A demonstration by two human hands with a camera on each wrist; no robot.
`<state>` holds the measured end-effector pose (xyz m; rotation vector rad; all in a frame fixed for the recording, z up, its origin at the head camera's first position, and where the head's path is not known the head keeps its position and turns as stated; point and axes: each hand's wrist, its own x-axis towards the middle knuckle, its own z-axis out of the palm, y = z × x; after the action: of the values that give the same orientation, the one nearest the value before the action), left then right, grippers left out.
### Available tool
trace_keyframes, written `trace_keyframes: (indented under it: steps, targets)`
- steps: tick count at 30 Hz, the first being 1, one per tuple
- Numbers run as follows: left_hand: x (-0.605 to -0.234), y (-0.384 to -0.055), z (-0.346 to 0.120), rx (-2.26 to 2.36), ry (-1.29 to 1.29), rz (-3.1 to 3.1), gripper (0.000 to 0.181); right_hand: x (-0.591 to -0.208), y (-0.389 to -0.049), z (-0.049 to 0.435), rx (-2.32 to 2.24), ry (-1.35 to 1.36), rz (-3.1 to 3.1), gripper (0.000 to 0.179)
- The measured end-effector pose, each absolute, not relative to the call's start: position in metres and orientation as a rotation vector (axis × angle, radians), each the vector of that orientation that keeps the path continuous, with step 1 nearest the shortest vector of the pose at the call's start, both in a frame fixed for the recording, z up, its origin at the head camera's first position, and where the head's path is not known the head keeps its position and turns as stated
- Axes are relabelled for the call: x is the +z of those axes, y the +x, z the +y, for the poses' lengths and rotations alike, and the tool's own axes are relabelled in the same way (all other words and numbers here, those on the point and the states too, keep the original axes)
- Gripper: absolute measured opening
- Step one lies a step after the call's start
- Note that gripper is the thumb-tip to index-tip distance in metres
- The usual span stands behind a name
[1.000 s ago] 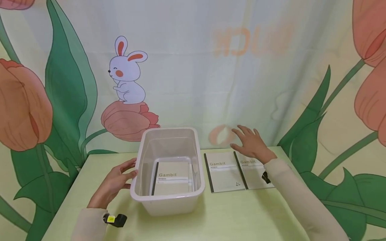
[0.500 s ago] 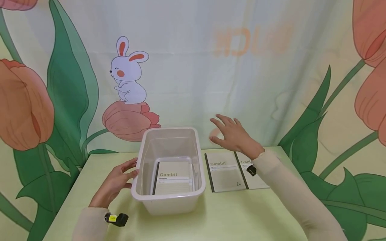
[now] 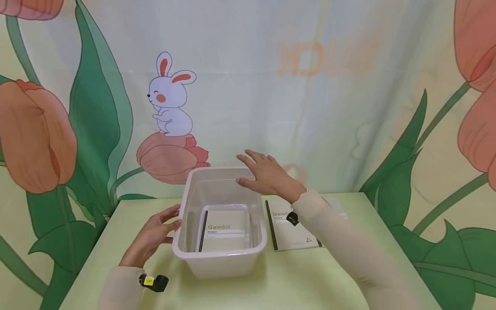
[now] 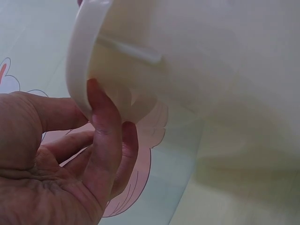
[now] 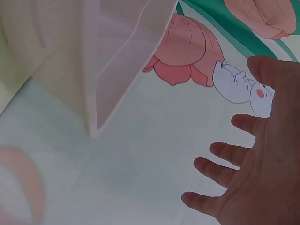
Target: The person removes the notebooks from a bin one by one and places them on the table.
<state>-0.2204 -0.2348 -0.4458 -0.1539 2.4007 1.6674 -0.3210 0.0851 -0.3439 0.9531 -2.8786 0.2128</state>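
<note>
A pale grey plastic bin (image 3: pixel 221 265) stands on the table with a notebook (image 3: pixel 222 239) marked Gambit lying flat inside. At the bin's left side, my left hand (image 3: pixel 153 234) holds the rim between thumb and fingers; the left wrist view shows the fingertips curled under the lip (image 4: pixel 77 61). My right hand (image 3: pixel 267 174) is raised over the bin's far right corner, fingers spread, holding nothing. To the right of the bin lies a second Gambit notebook (image 3: pixel 290 237) with a black spine. The right forearm covers most of another notebook (image 3: pixel 335 206) beside it.
The pale green table (image 3: pixel 310 284) reaches back to a hanging cloth (image 3: pixel 240 99) printed with tulips and a white rabbit. Under each wrist sits a small black camera (image 3: pixel 156 282).
My right hand has moved left from above the notebooks to above the bin's far right corner. My left hand stays at the rim. The head view has shifted slightly.
</note>
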Motion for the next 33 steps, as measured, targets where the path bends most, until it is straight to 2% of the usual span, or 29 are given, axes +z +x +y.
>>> trace_keyframes:
  steps: [20, 33]
  targets:
    - [-0.447, -0.219, -0.234, 1.682, -0.174, 2.395, 0.066, -0.373, -0.342, 0.004, 0.216, 0.948, -3.065, 0.073]
    - [-0.448, -0.221, -0.235, 1.707, -0.197, 2.373, 0.065, -0.421, -0.369, -0.034, 0.460, 0.868, -3.292, 0.073]
